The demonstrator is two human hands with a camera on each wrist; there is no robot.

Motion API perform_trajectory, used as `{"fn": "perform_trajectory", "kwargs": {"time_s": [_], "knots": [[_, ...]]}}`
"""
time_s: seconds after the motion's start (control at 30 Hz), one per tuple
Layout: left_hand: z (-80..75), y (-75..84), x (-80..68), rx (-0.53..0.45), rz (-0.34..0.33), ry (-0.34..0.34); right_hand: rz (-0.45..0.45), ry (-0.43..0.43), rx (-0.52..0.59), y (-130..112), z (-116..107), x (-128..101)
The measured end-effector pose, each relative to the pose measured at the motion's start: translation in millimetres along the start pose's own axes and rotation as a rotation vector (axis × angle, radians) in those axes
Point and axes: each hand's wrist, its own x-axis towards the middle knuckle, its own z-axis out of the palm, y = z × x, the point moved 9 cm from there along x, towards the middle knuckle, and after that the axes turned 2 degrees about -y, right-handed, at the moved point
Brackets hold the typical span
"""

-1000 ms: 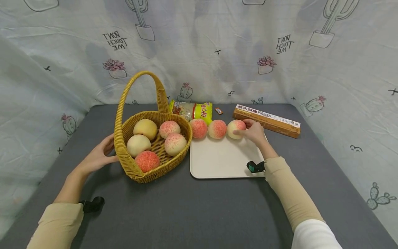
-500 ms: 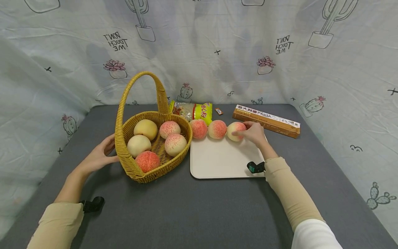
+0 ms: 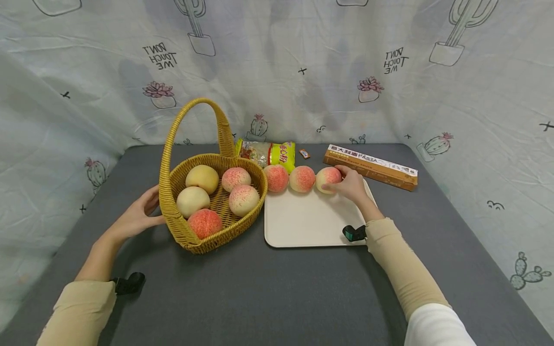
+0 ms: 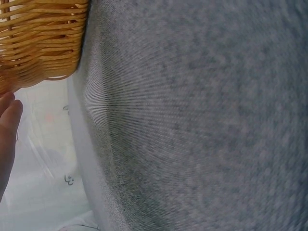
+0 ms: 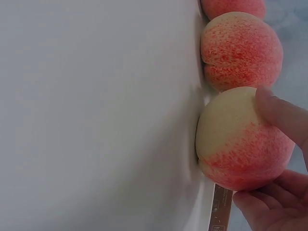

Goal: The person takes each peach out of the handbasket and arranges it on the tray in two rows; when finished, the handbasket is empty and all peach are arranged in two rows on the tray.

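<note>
My right hand [image 3: 352, 185] grips a pale peach with a pink blush [image 3: 327, 180] between thumb and fingers, on the back part of the white tray [image 3: 316, 223]. In the right wrist view that peach [image 5: 245, 139] sits on the tray surface, the thumb on one side and fingers on the other. Two redder peaches, the middle one [image 3: 302, 179] and the left one [image 3: 276, 178], line up beside it. My left hand [image 3: 135, 216] rests against the left side of a yellow wicker basket [image 3: 233, 232]; its fingertips [image 4: 10, 113] show beside the weave in the left wrist view.
Several peaches, one of them red [image 3: 205, 224], lie in the basket, whose tall handle [image 3: 169, 144] arches up. Behind the tray are a yellow-green food bag [image 3: 281, 154], a small wrapped packet [image 3: 305, 154] and a long pasta box [image 3: 372, 168]. A patterned curtain [image 3: 277, 72] backs the table.
The right hand has shifted very slightly and still holds the peach at the row's right end. The left hand and basket look the same.
</note>
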Motion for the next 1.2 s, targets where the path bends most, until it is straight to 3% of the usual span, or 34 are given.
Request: {"fn": "perform_trajectory", "kwargs": {"time_s": [0.6,0.77,0.87,1.03,1.2], "knots": [[-0.1,4.5,0.7,0.014,-0.005,0.002,0.008,0.004,-0.079,-10.5,2.1,5.5],[0.2,6.6,-0.2,0.023,0.001,0.004,-0.076,0.06,-0.057,-48.9,0.8,-3.4],[0.2,6.9,0.1,0.019,0.005,0.002,-0.135,0.048,-0.03,-76.4,7.9,-9.8],[0.6,5.9,1.7,0.014,0.006,-0.009,-0.224,-0.048,-0.012,-114.9,36.0,-18.3],[0.3,4.8,0.6,0.025,-0.009,-0.01,-0.31,-0.177,-0.028,-149.2,80.3,-28.7]]}}
